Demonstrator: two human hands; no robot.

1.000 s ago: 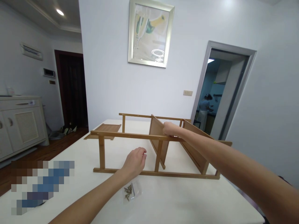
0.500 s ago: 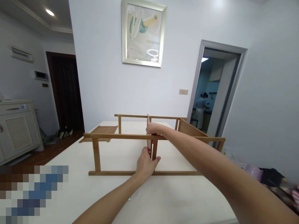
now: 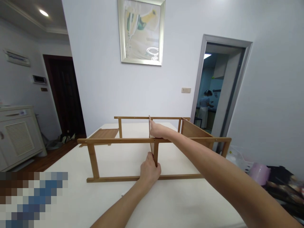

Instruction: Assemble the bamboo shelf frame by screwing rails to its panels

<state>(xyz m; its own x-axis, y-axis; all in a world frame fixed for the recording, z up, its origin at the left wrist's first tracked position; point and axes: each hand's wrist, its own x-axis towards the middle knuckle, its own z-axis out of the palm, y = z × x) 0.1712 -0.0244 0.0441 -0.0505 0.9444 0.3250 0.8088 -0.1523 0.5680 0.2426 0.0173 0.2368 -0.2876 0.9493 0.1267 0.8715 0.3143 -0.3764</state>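
1. Left hand (image 3: pixel 150 169), clear of the wood a second ago, now sits at the panel's (image 3: pixel 152 148) six o'clock. Grip clamped round the crossbar (image 3: pixel 155 152), fingertips seemingly against the panel.
2. Right hand (image 3: pixel 158 130) at one o'clock; grip stays clamped on the panel's upper part, far fingertips hidden.
3. Panel, slanted a second ago, now almost edge-on at mid-frame (image 3: pixel 121 141), beside the crossbar. Judgement: roughly lined up, steadied high and low; cannot tell whether fastened.
4. Second panel (image 3: pixel 193 128) at two o'clock; third panel (image 3: pixel 103 135) flat on tabletop (image 3: pixel 190 202), ten o'clock.
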